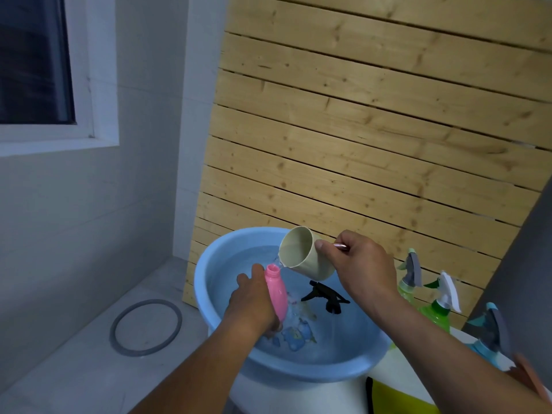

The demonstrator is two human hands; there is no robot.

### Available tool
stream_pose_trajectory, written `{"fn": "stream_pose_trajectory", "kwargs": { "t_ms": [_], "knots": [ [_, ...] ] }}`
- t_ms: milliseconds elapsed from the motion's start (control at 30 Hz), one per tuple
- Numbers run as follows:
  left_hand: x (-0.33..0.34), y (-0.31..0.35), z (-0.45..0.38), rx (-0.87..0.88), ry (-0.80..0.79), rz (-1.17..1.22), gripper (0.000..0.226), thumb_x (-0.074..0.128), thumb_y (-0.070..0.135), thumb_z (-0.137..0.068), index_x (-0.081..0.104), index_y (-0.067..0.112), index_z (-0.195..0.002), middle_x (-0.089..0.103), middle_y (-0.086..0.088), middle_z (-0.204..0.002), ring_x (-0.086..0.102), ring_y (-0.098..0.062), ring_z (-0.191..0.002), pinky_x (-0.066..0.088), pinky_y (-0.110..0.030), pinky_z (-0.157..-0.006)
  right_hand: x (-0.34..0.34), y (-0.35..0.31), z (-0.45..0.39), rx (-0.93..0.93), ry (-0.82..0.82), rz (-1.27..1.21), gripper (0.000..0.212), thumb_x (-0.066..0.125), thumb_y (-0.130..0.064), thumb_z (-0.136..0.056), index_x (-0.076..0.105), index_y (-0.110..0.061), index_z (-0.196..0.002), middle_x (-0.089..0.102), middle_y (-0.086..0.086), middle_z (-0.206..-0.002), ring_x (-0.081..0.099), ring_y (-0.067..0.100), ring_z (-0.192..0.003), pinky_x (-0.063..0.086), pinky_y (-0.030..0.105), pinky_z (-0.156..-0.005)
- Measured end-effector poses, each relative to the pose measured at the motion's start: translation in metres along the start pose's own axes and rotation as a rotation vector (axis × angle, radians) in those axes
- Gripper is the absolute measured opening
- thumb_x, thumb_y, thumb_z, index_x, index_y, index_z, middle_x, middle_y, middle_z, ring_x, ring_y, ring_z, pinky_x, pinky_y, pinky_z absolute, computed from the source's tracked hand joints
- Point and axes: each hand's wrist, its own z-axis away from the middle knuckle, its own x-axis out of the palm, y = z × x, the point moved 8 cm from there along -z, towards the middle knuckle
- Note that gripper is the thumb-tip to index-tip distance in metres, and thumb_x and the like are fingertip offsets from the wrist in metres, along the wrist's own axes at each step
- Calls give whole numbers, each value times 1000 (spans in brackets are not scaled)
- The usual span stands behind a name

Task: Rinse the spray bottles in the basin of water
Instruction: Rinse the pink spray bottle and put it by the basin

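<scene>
1. The left hand [254, 303] is wrapped around a pink bottle [276, 289], holding it upright with its open neck up, over the water in the blue basin [209, 297].
2. The right hand [358, 264] grips the handle of a cream cup [304, 253], tipped so that its lip sits just above the bottle's mouth; a thin run of water passes between them.
3. A black trigger sprayer head [325, 297] lies in the basin water, apart from the bottle.
4. To the right of the basin stand two green spray bottles [436, 312] with their triggers on, and a blue-topped sprayer [490, 333] nearer the edge.
5. Behind everything leans a slatted wooden panel [358, 130].
6. A grey ring [146, 327] lies on the ledge to the left.
</scene>
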Motion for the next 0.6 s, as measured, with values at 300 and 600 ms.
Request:
{"fn": "stream_pose_trajectory", "kwargs": {
  "t_ms": [300, 600],
  "knots": [
    [0, -1, 1, -15, 5, 13, 95, 91, 20, -57, 25, 29, -126, 32, 0, -108, 49, -24, -95, 45, -33, -69, -1, -10, 1, -79, 19, 72, 40, 61, -56, -84, 50, -24, -63, 55, -12, -56, 50, 9, -57, 27, 26, -50],
    [2, -3, 1, -14, -5, 12, 95, 91, 19, -55, 26, 29, -123, 34, -1, -111, 54, -30, -106, 46, -33, -71, -3, -16, 3, -111, 21, 99, 40, 60, -56, -85, 52, -21, -66, 57, -10, -58, 54, 15, -60, 31, 28, -53]
  ]
}}
